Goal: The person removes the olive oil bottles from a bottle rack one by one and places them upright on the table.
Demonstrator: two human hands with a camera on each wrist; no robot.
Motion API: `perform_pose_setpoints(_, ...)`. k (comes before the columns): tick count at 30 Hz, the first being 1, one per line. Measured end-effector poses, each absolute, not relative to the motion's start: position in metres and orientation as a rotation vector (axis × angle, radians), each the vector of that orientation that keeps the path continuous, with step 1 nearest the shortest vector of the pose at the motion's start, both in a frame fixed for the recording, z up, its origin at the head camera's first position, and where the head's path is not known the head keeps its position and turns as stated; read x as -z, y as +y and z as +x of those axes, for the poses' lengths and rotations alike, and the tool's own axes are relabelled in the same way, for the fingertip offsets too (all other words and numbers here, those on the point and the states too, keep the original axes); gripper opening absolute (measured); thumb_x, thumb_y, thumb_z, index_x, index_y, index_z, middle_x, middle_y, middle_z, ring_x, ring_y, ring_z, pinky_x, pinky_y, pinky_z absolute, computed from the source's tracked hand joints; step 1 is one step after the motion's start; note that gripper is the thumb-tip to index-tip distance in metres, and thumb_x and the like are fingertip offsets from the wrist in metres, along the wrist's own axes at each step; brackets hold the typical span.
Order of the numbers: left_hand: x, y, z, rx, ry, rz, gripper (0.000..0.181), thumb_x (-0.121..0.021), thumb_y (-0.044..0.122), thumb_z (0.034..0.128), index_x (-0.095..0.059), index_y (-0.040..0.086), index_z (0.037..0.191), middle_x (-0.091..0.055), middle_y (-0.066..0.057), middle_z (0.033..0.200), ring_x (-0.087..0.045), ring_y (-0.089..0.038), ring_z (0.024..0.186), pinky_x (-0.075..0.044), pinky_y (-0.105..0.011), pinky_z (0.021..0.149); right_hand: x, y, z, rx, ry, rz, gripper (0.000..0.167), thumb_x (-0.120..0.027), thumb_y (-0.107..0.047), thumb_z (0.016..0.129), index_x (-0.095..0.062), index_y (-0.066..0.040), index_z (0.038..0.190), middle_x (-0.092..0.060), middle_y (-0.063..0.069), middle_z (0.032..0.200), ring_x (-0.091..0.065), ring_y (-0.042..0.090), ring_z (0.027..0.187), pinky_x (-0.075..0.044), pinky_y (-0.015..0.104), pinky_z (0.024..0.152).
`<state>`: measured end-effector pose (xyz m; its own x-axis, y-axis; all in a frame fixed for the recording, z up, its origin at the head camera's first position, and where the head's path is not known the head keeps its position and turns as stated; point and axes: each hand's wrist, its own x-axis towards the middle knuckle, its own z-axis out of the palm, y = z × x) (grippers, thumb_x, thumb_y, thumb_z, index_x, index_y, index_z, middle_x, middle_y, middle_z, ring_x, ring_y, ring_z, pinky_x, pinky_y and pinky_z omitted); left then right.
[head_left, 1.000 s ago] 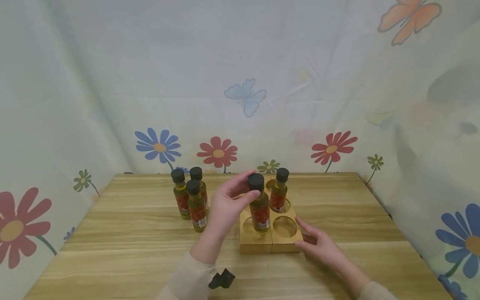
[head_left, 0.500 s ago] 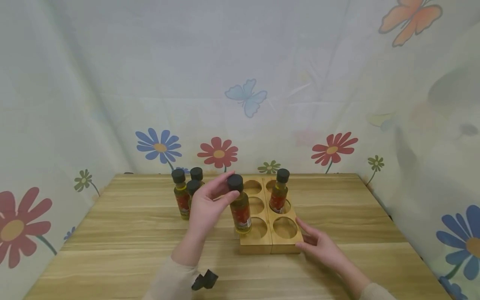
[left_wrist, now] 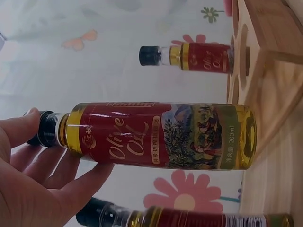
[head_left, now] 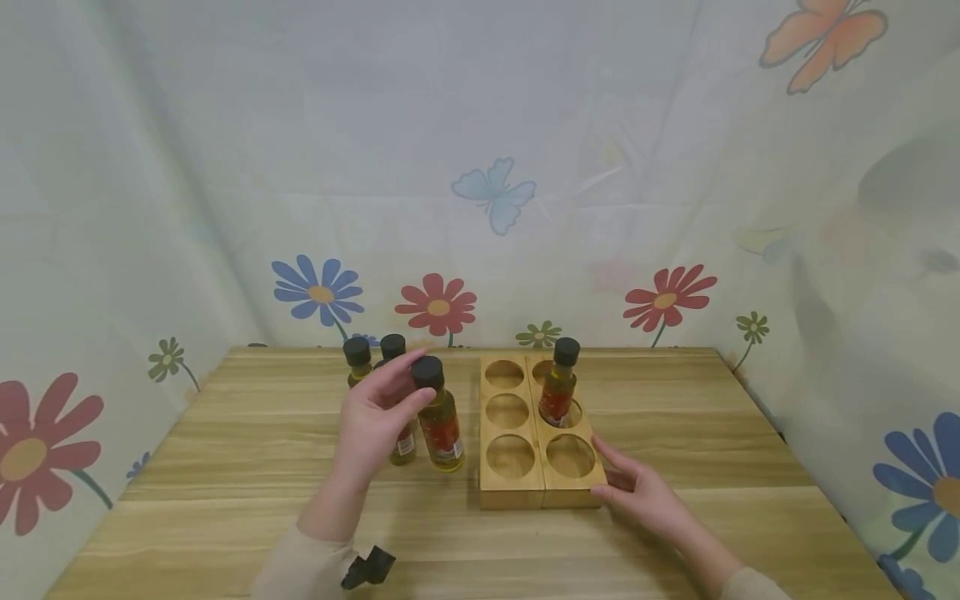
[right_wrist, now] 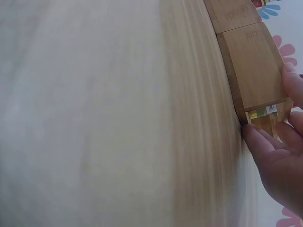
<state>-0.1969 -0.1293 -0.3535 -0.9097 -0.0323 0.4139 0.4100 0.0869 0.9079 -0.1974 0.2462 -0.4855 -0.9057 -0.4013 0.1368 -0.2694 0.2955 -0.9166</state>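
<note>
My left hand (head_left: 369,427) holds an olive oil bottle (head_left: 441,427) by its black cap and neck, left of a wooden bottle rack (head_left: 512,482). In the left wrist view the bottle's red label (left_wrist: 128,135) reads "Olive Oil"; whether its base touches the table cannot be told. One more bottle (head_left: 557,398) stands in the rack's right-hand row, in the middle hole. At the rack's near right corner, my right hand (head_left: 647,500) grips the wood; the right wrist view shows its fingers (right_wrist: 292,85) at the rack's end.
Several similar bottles (head_left: 358,354) stand on the wooden table (head_left: 225,500) behind and beside my left hand, partly hidden by it. Round holes open in the rack's two rows. A flowered curtain (head_left: 360,208) rises behind the table's back edge.
My left hand has carried the bottle leftward, from over the rack's near left hole to beside the standing bottles. The right hand and the rack have stayed where they were.
</note>
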Motion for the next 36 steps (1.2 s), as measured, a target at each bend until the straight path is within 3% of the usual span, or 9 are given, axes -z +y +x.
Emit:
perform_pose_setpoints(12,0.366,-0.166,-0.188,1.826,-2.153,-0.241,0.046,-0.076,0.008,0.088,-0.065,0.011,0.132,-0.07,-0.014,0.117,-0.067,-0.014,0.101,-0.054,-0.025,0.083,0.485,0.247,-0.197,1.677,2.421,-0.631,0.074,-0.072,-0.014,0.091,-0.032,0.005,0.151,-0.026,0.032,0.152,-0.057,0.045,0.118,-0.05,0.032,0.094)
perform_pose_setpoints(22,0.377,-0.198,-0.183,1.729,-2.228,-0.124,0.049,-0.077,0.017,0.0882,-0.062,0.011,0.135,-0.071,0.004,0.116,-0.065,-0.006,0.103,-0.053,-0.02,0.083,0.487,0.246,-0.198,1.68,2.43,-0.624,0.074,-0.072,-0.013,0.091,-0.032,0.005,0.151,-0.026,0.031,0.152,-0.057,0.045,0.118,-0.05,0.033,0.094)
perform_pose_setpoints(36,0.382,-0.218,-0.189,1.655,-2.244,0.007,0.053,-0.079,0.023,0.0864,-0.062,0.01,0.135,-0.072,0.011,0.107,-0.064,0.001,0.098,-0.051,-0.015,0.08,0.487,0.246,-0.198,1.667,2.46,-0.633,0.073,-0.073,-0.014,0.091,-0.034,0.005,0.15,-0.028,0.031,0.152,-0.058,0.045,0.116,-0.051,0.034,0.093)
